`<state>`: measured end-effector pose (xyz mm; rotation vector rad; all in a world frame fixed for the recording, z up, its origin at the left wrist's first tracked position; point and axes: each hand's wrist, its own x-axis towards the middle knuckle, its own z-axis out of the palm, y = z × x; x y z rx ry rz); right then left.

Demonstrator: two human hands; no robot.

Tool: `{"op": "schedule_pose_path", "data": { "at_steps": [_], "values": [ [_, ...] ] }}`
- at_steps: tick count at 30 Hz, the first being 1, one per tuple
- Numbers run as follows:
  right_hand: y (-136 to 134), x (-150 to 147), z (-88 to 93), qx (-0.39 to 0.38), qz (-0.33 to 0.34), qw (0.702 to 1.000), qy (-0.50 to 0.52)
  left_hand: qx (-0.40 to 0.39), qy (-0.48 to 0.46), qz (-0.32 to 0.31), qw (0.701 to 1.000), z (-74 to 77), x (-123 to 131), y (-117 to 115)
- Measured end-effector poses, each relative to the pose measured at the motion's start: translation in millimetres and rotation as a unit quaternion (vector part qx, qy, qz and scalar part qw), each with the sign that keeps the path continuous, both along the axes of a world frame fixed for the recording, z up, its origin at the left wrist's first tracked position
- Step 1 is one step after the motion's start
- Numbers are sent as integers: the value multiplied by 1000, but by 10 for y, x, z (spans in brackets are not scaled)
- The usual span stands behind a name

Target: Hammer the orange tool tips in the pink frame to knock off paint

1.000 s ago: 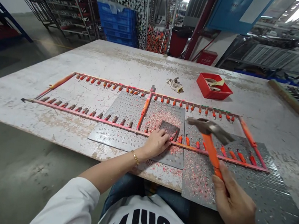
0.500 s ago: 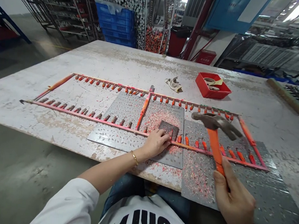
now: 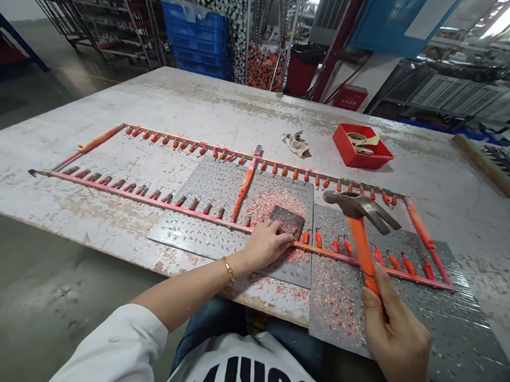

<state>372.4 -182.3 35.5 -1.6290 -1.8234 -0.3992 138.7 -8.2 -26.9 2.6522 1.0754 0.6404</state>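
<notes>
My right hand [image 3: 396, 331] is wrapped around the orange handle of a claw hammer [image 3: 361, 240], whose steel head is raised above the right part of a long orange-pink rack [image 3: 209, 217]. My left hand [image 3: 268, 244] is closed over the near rail of this rack, its fingertips beside a dark square block [image 3: 283, 217]. What lies under those fingers is partly hidden. Small hooked pieces coated in orange [image 3: 318, 238] line both long rails; toward the left, several on the near rail look darker [image 3: 142, 189]. Paint flakes [image 3: 260, 206] are scattered around the block.
Grey dimpled plates [image 3: 189, 237] lie beneath the rack on the worn white table [image 3: 114, 233]. Behind it are a crumpled glove [image 3: 296, 143] and a red bin [image 3: 362, 158] with tape rolls. Blue crates [image 3: 196, 39] stand beyond the far edge; a bristled roll [image 3: 486, 165] lies at right.
The hammer and my right hand have shifted slightly left, with the hammer head still raised. My left hand stays at the same spot on the rail.
</notes>
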Motion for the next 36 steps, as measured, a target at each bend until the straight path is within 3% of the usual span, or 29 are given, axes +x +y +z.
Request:
{"op": "schedule_pose_path", "data": {
  "at_steps": [4,6,13,15,19,21,25,28,30,34,36],
  "values": [
    [84,36,-266,-123,10,991,-55,1,-2,-7,1000,-9,7,9],
    [108,58,-288,-151,7,987,-57,1,0,-7,1000,-10,9,9],
    [24,47,110,-11,0,1000,7,-10,7,8,1000,6,12,-7],
    [37,30,52,-5,-3,1000,-7,-11,6,8,1000,3,15,-5],
    [101,24,-211,-128,19,989,-68,-5,2,1,1000,-6,16,4],
    [103,38,-229,-150,13,986,-69,-3,1,1,1000,-8,15,4],
    [26,56,26,-84,19,996,-14,-1,3,6,1000,1,14,-7],
    [-11,42,134,2,-25,1000,4,-3,5,8,1000,6,18,-11],
    [7,20,46,4,-26,1000,-10,-4,7,8,1000,4,21,-9],
    [91,-29,-254,-133,20,989,-58,1,7,6,1000,-5,22,2],
    [102,-39,-274,-153,26,987,-46,4,7,2,1000,-8,20,5]
  ]
}}
